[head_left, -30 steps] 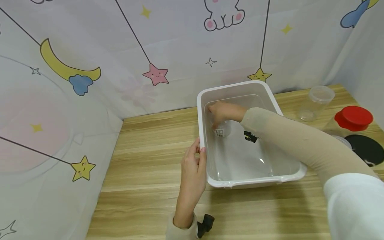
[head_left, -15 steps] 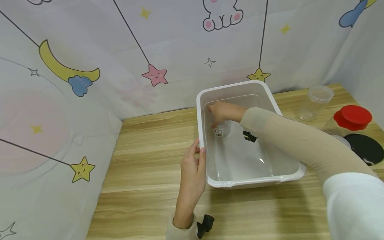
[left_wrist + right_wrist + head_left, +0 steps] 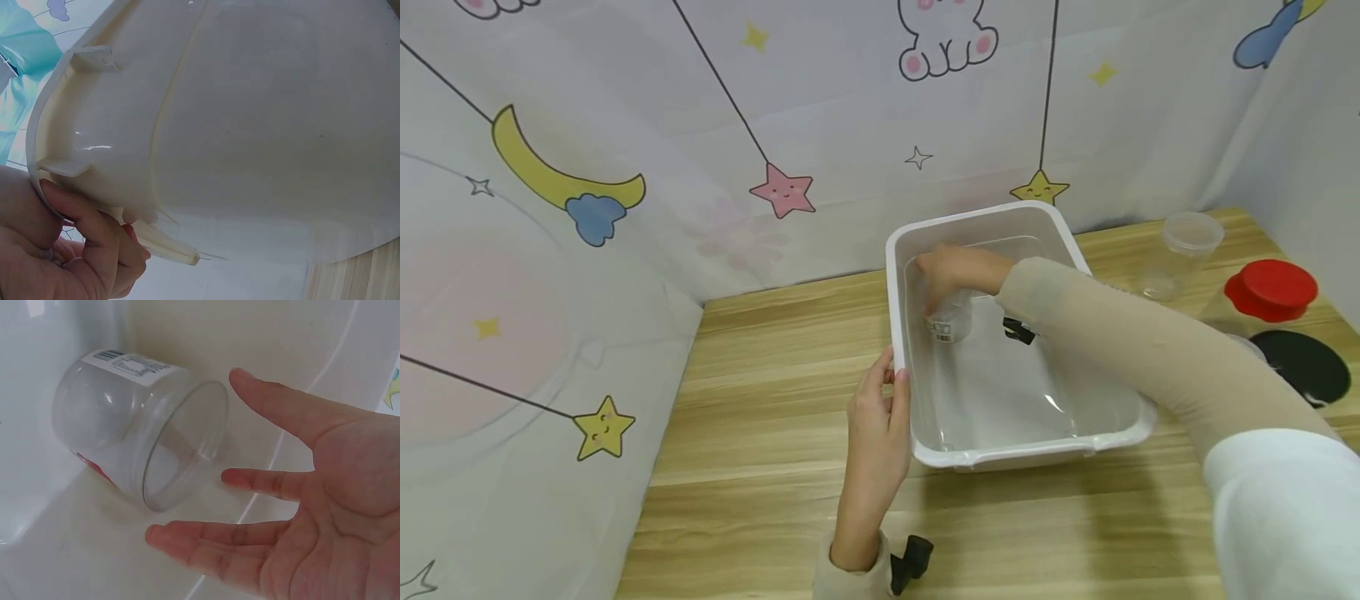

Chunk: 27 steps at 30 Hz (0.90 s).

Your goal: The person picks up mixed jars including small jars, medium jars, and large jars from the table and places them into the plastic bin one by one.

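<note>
My left hand (image 3: 878, 429) grips the left rim of a white plastic basin (image 3: 992, 460). In the left wrist view, its fingers (image 3: 94, 222) curl under that rim against the basin's outer wall. My right hand (image 3: 951, 271) reaches into the far left corner of the basin, over a clear jar (image 3: 951, 321) with a barcode label. The right wrist view shows the jar (image 3: 106, 419) with its round mouth turned toward the hand. Here the right hand's thumb and fingers (image 3: 250, 481) are spread, apart from the jar.
Right of the basin stand a clear lidded jar (image 3: 1176, 254) and a container with a red lid (image 3: 1273, 287). A black round lid (image 3: 1303, 367) lies nearer. Black wrist mounts show by the left sleeve (image 3: 853, 575) and under the right forearm. A patterned curtain (image 3: 835, 100) hangs behind the table.
My right hand has shifted slightly up off the jar, and a little more of the jar shows. The left hand keeps its place on the rim. The head view has turned slightly right.
</note>
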Each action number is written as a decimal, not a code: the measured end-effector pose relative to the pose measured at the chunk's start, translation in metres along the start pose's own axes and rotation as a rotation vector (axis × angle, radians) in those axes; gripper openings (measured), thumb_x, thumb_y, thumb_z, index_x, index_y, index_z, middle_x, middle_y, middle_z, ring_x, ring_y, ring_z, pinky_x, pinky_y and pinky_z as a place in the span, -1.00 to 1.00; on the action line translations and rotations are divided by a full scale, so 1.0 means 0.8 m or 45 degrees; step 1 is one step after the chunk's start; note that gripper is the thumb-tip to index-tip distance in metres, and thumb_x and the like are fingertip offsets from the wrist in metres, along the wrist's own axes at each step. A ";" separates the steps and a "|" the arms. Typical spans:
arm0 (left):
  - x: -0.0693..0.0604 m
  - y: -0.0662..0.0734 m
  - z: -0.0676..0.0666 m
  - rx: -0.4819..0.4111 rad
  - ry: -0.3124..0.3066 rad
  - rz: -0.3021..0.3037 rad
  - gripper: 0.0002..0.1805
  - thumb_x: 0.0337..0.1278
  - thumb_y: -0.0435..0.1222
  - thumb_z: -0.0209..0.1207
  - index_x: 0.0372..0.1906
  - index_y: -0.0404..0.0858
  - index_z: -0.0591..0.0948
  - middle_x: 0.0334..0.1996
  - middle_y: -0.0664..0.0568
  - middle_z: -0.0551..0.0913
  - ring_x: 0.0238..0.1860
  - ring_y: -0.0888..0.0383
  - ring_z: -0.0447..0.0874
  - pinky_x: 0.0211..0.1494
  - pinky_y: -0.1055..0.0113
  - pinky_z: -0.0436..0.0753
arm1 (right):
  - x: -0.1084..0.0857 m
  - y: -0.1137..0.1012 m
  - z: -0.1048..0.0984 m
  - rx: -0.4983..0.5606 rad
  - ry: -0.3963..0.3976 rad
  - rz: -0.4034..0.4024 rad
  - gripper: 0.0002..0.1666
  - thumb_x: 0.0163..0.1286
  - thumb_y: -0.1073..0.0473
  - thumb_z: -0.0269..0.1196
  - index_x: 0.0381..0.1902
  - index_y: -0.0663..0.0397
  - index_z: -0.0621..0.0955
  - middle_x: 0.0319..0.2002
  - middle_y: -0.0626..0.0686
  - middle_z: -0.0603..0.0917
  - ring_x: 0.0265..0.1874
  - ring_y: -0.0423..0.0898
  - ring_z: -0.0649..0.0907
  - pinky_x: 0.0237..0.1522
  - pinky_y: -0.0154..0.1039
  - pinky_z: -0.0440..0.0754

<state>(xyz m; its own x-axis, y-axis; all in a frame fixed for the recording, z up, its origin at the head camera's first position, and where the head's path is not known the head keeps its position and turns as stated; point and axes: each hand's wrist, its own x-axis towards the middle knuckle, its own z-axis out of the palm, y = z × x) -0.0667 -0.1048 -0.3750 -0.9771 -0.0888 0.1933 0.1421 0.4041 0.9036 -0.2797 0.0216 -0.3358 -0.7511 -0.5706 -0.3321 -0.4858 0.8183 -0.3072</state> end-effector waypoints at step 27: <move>-0.002 0.001 0.001 0.024 0.013 -0.011 -0.51 0.58 -0.23 -0.06 0.38 -0.48 0.36 -0.11 -0.20 0.53 -0.27 -0.04 0.72 -0.20 0.13 0.76 | -0.036 0.005 -0.065 -0.045 -0.124 0.041 -0.26 0.29 -0.07 0.40 0.22 0.31 0.44 -0.01 0.18 0.56 -0.21 0.05 0.55 -0.26 -0.13 0.63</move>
<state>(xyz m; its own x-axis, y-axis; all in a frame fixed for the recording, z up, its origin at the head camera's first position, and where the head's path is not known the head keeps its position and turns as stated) -0.0652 -0.1040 -0.3750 -0.9767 -0.1012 0.1894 0.1306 0.4206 0.8978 -0.2831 0.0448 -0.2809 -0.7204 -0.5469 -0.4265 -0.4790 0.8371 -0.2642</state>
